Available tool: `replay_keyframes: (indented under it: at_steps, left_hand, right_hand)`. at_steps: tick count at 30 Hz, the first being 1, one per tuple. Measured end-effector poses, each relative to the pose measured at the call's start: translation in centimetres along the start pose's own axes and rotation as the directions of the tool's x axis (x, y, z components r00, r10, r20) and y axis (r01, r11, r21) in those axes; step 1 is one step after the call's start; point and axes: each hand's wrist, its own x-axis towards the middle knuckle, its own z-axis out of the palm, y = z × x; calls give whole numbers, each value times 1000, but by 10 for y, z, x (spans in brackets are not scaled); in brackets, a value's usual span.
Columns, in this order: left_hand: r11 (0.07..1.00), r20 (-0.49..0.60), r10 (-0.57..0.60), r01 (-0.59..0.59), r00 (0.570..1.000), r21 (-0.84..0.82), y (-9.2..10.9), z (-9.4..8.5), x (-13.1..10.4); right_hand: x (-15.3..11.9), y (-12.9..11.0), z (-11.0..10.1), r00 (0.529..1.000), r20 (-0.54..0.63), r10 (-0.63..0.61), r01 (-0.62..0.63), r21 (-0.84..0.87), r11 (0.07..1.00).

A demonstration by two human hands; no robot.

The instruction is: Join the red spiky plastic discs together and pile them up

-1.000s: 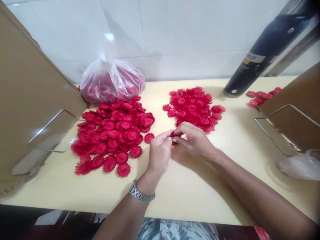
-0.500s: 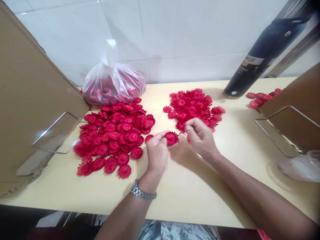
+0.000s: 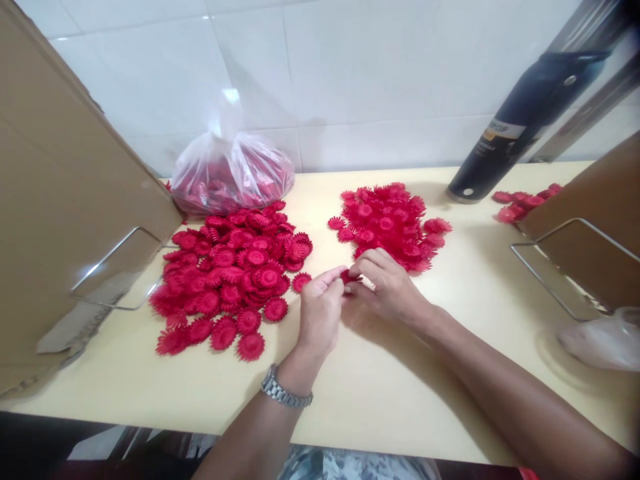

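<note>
Between my two hands is a small red flower-shaped piece (image 3: 351, 276), partly covered by fingers. My left hand (image 3: 323, 303), with a metal watch on its wrist, pinches its left side. From the right, my right hand (image 3: 387, 283) grips the same piece with thumb and fingers. A large pile of dark red round pieces (image 3: 230, 273) lies to the left of my hands. Just beyond my right hand is a second pile of brighter red pieces (image 3: 390, 223). One loose red piece (image 3: 301, 282) rests beside my left hand.
A tied clear bag (image 3: 233, 173) of red pieces stands by the wall. Cardboard with a wire handle (image 3: 115, 307) flanks the left, another cardboard piece (image 3: 595, 227) the right. A dark bottle (image 3: 525, 127) stands at the back right, a plastic bag (image 3: 605, 340) at the right edge.
My right hand has moved left and closed on the red piece at my left fingertips. The piece is now tilted and mostly covered. The camera view has shifted slightly.
</note>
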Motion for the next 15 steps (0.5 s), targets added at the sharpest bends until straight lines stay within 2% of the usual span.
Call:
replay_keyframes:
  at_steps: [5,9,11,13,15]
  left_hand:
    - [1000,-11,11,-11,1000,8,-3,1,0]
    - [999,-41,47,-47,998,14,-4,2,1]
    - [999,-66,49,-48,997,15,-2,1,2]
    - [999,-113,46,-46,992,5,0,1,2]
    - [999,-150,47,-49,988,-8,3,1,2]
  right_hand:
    - [-3,1,2,998,-32,46,-43,72,996]
    - [-4,-5,3,980,-38,197,-186,199,962]
    - [-4,-5,2,942,-64,328,-300,275,913]
    - [-5,4,-3,871,-155,466,-410,295,863]
    - [-7,21,-14,799,-293,525,-495,173,851]
